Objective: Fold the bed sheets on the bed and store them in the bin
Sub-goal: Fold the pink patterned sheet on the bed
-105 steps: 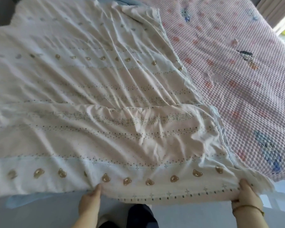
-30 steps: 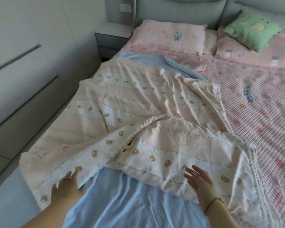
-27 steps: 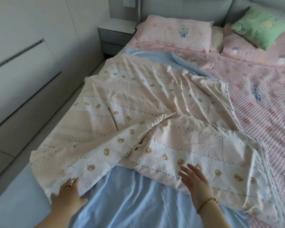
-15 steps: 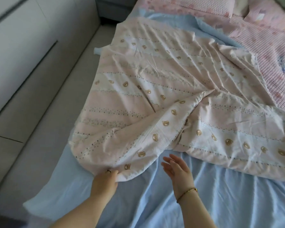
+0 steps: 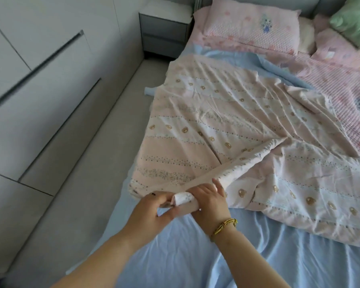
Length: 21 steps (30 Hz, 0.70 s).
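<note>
Bedroom; grey wardrobe point(image 5: 29, 96) to my left. Blue sheet point(image 5: 195, 258) spreads flat nearest me. Bear-print sheet point(image 5: 216, 125) lies rumpled on it, farther out, one edge flipped back in a diagonal fold. Its near-left corner is in both my hands: left hand point(image 5: 152, 214) pinches the tip, right hand point(image 5: 209, 202) curls over the rolled edge, just beside. Bracelet point(image 5: 224, 225) on right wrist.

place: home bedroom | evidence: bed point(image 5: 185, 256), pillow point(image 5: 252, 28), nightstand point(image 5: 164, 28) | likely wardrobe doors point(image 5: 29, 90)
</note>
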Each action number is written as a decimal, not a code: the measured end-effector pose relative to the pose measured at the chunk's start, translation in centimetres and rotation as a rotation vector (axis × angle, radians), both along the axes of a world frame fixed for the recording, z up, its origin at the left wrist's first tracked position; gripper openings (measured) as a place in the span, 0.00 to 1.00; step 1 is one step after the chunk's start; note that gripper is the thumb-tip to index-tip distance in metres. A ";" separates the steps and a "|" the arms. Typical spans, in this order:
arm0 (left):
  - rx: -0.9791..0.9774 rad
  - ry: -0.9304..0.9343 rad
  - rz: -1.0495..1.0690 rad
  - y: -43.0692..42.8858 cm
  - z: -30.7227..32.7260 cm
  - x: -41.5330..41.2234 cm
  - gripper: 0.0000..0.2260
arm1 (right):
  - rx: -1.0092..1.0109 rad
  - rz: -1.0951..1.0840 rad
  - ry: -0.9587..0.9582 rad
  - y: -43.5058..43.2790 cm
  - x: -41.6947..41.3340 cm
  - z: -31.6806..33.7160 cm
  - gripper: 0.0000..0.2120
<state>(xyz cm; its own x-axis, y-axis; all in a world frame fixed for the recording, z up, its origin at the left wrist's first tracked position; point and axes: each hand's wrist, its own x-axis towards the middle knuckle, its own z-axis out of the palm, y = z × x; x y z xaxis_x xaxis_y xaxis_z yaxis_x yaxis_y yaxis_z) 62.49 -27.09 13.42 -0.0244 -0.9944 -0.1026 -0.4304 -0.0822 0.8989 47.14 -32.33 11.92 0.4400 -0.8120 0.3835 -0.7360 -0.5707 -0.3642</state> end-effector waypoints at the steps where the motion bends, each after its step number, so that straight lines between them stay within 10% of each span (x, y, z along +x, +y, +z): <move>1: 0.032 -0.001 -0.029 0.0 0.0 0.5 0.20 | 0.006 0.031 -0.016 -0.9 -0.1 0.4 0.07; 5: 0.144 -0.266 -0.010 -0.5 -2.0 3.5 0.49 | -0.022 0.093 -0.024 -4.3 0.6 2.4 0.12; 14: 0.481 -0.447 0.078 -6.6 -9.3 8.9 0.24 | 0.293 0.141 0.018 -10.9 5.2 4.5 0.12; 21: 0.625 0.045 0.207 -11.8 -13.1 13.7 0.07 | 0.446 -0.075 0.141 -22.2 14.1 2.3 0.11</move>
